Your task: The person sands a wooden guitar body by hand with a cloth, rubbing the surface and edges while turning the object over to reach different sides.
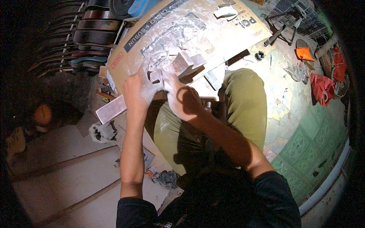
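Observation:
My left hand [138,89], dusted white, is over a long pale pinkish bar [108,109] that juts out to the lower left; its index finger stretches forward and the other fingers curl at the bar. My right hand [171,89], also powdery, is closed beside it among small pale pieces, and what its fingers hold is hard to make out. Just beyond are pale angled blocks [182,62] on a powder-covered cardboard sheet [121,76]. A narrow grey block [213,80] lies right of my hands.
My olive-trousered legs [243,110] are below the work. Dark curved boards [95,36] stand in a rack at upper left. A black stand [289,32], wire cage [315,21], red cloth [322,87] and orange item [304,53] are at right; crumpled white plastic [100,133] is at left.

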